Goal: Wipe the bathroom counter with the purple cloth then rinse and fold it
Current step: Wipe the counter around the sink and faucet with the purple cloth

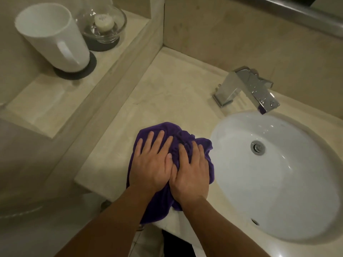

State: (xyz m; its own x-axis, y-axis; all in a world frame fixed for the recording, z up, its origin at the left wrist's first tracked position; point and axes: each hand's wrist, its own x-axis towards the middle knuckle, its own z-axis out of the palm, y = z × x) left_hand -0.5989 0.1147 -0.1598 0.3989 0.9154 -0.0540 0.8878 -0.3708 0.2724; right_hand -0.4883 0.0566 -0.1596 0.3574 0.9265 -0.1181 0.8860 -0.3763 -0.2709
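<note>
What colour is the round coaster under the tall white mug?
Dark grey: the round coaster under the tall white mug, seen best in the head view.

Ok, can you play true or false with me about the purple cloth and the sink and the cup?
1. The left hand and the right hand both press on the purple cloth. True.
2. The cloth lies on the floor. False: it lies on the counter, just left of the sink, with one end hanging over the front edge.
3. Water is running. False: no stream shows at the faucet.
4. The white mug stands on a dark coaster. True.
5. A pale round soap lies in the glass dish. True.
</note>
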